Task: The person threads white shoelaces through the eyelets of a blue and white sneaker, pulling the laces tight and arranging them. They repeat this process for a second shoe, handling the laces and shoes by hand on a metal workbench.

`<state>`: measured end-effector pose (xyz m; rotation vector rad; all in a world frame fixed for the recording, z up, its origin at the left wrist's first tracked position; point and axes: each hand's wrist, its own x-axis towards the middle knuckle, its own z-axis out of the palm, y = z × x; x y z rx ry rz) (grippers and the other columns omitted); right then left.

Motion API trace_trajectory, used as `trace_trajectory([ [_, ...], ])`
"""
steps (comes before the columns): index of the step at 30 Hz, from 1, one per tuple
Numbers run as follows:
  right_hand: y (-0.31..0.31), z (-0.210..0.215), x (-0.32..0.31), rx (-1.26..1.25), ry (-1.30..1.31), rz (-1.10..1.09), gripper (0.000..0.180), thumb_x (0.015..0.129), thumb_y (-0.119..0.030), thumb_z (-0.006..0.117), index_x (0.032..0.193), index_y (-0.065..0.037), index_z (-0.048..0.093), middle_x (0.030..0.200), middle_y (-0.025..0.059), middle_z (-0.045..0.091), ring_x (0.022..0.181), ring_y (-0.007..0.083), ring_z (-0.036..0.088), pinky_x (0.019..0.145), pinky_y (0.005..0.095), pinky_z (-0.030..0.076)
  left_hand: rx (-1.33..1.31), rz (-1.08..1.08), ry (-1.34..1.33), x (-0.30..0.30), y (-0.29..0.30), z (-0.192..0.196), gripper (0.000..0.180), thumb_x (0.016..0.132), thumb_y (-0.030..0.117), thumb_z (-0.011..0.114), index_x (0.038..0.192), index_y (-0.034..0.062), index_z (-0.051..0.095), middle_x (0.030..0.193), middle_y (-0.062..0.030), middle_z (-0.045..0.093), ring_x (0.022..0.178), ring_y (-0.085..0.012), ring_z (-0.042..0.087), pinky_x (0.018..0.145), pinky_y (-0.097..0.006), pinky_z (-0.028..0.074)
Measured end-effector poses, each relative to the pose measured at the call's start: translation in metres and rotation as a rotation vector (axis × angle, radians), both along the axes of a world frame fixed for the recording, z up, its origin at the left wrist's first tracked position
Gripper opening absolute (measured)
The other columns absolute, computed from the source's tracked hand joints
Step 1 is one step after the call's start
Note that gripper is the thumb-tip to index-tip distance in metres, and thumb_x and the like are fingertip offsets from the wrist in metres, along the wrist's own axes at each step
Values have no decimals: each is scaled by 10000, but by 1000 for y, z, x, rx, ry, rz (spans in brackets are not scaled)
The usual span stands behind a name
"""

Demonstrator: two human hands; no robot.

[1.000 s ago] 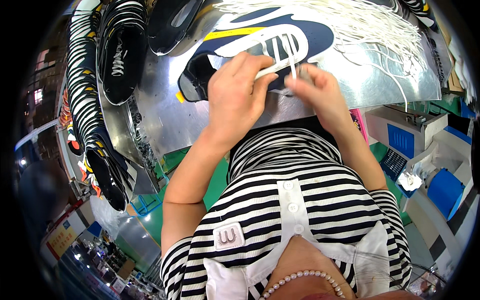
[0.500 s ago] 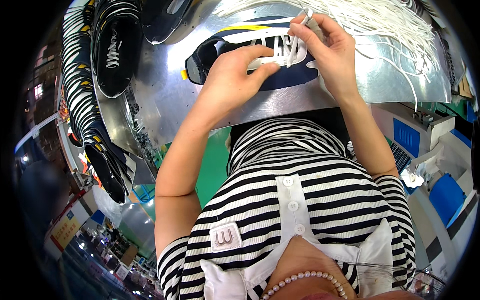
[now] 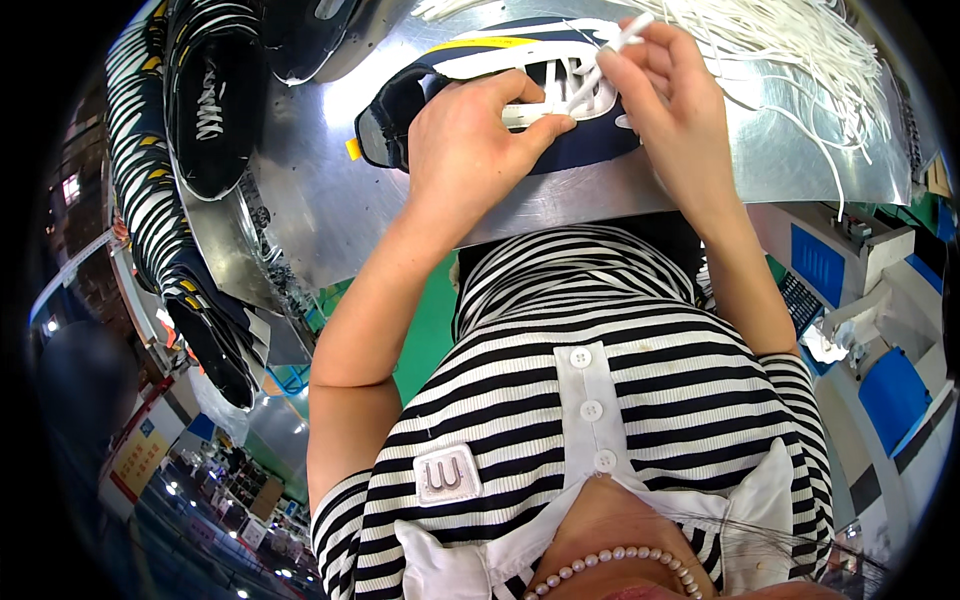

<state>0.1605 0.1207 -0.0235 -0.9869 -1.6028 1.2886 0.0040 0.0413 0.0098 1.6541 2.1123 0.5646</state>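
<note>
A navy shoe upper [image 3: 590, 145] with white and yellow stripes lies sideways on the metal table, its heel opening to the left. My left hand [image 3: 470, 135] is closed on its lacing edge, the thumb and fingers pinching beside the eyelets. White lace strands cross the opening. My right hand [image 3: 685, 110] is closed on a white shoelace [image 3: 588, 88] by the toe end, thumb against the fingers. A white end of lace sticks up past those fingertips. A thin line shows beside them; what it is, I cannot make out.
Loose white shoelaces [image 3: 790, 55] lie heaped at the far right, some trailing over the metal table's [image 3: 320, 215] edge. A long row of nested shoe uppers [image 3: 150, 190] runs down the left side. Another dark upper [image 3: 310, 35] rests at the far left of the table.
My right hand has moved a little to the right, and its fingers have shifted on the lace. My left thumb has slid slightly toward the toe along the lacing edge.
</note>
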Motion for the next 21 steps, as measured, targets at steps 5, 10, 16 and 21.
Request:
trace_trajectory([
  [5, -26, 17, 35, -127, -248, 250, 227, 941, -145, 623, 1083, 11, 536, 781, 123, 691, 664, 182, 666, 596, 294, 494, 142, -27, 22, -2, -3, -14, 317, 744, 388, 763, 843, 90, 720, 737, -100, 684, 731, -310, 646, 670, -405, 505],
  [10, -36, 21, 38, -114, -214, 176, 251, 944, -104, 617, 1134, -7, 486, 746, 106, 675, 652, 171, 664, 583, 277, 487, 138, -38, 16, -1, -2, -11, 300, 758, 358, 755, 848, 74, 720, 780, -96, 696, 734, -309, 645, 680, -405, 505],
  [16, -42, 20, 38, -72, -253, 222, 289, 945, -77, 614, 1188, 1, 478, 782, 106, 680, 689, 158, 674, 614, 263, 513, 142, -51, 0, -3, -2, -12, 303, 766, 360, 746, 860, 73, 722, 793, -96, 698, 753, -306, 646, 684, -407, 504],
  [21, -54, 51, 44, -24, -41, 152, 228, 949, -60, 609, 1151, 8, 530, 855, 119, 698, 745, 155, 686, 682, 254, 540, 123, -37, 14, -2, -3, -12, 317, 768, 373, 740, 871, 73, 724, 812, -100, 702, 765, -307, 649, 693, -405, 507],
])
